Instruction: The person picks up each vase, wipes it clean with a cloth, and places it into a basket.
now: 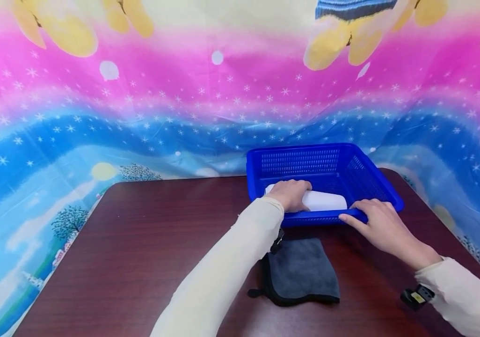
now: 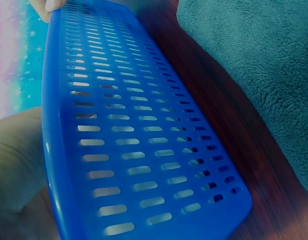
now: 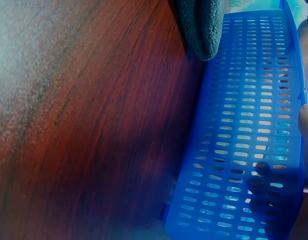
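Note:
A white, smooth, rounded object lies on its side in the front of a blue slotted plastic basket; its exact kind is unclear. My left hand reaches over the near wall and grips this object around its left part. With the thumb outside and the fingers inside, my right hand holds the basket's near rim toward the right. In the left wrist view, the basket wall hides most of the left hand. Only part of the right thumb shows at the right wrist view's edge.
A folded dark grey cloth with black edging lies in front of the basket. The dark red-brown wooden table extends to the left. Behind it hangs a colourful printed curtain, close to the basket's far side.

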Available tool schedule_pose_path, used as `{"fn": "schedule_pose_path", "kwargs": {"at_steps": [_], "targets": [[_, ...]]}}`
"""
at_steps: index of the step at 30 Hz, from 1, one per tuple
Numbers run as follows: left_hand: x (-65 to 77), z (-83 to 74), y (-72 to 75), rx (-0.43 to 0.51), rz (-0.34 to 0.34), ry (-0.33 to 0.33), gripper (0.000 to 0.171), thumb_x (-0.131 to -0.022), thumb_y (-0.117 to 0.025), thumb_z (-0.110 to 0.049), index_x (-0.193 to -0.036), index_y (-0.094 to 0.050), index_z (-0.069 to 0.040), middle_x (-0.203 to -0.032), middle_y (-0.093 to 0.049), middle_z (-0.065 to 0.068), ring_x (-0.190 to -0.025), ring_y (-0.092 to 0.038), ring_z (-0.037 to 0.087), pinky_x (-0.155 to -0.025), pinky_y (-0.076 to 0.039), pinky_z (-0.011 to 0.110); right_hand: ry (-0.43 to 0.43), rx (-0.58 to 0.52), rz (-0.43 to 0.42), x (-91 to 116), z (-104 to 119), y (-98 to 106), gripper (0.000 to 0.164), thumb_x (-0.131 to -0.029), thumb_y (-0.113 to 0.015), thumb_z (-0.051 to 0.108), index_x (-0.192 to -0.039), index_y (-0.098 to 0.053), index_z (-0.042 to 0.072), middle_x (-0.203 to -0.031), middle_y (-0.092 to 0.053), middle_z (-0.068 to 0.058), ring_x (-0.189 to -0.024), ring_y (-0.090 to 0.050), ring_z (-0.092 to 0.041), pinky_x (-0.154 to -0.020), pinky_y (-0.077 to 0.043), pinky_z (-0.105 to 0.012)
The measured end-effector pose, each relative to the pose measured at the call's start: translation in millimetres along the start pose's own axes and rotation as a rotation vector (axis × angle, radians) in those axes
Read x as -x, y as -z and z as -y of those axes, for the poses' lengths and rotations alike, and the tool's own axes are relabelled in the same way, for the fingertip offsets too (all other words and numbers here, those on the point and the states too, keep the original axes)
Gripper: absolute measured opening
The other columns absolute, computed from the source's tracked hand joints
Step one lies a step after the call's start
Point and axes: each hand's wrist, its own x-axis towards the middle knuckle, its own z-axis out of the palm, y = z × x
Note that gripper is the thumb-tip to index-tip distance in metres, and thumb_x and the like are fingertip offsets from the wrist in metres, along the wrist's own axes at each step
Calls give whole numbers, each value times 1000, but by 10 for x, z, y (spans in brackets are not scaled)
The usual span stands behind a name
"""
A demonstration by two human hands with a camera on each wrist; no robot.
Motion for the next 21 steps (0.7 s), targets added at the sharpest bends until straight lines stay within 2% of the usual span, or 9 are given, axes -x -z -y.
{"fn": "schedule_pose_path", "kwargs": {"at_steps": [6, 21], "targets": [[24, 11, 4, 13, 2, 0, 60, -91, -70, -48, -145, -54, -25, -144, -61, -6, -128, -59, 14, -115, -43, 34, 3, -5, -1, 7, 7, 10, 59, -97, -61, 51, -118, -68, -3, -115, -69, -27, -109, -59, -45, -91, -39, -63], [77, 39, -9, -90, -33, -30, 64, -96, -58, -57, -150, -48, -24, -146, -59, -5, -131, -59, 14, -114, -44, 35, 21, -3, 2, 7, 12, 6, 55, -96, -64, 48, -119, -69, -1, -117, -69, -27, -111, -58, -46, -93, -39, -65]]}}
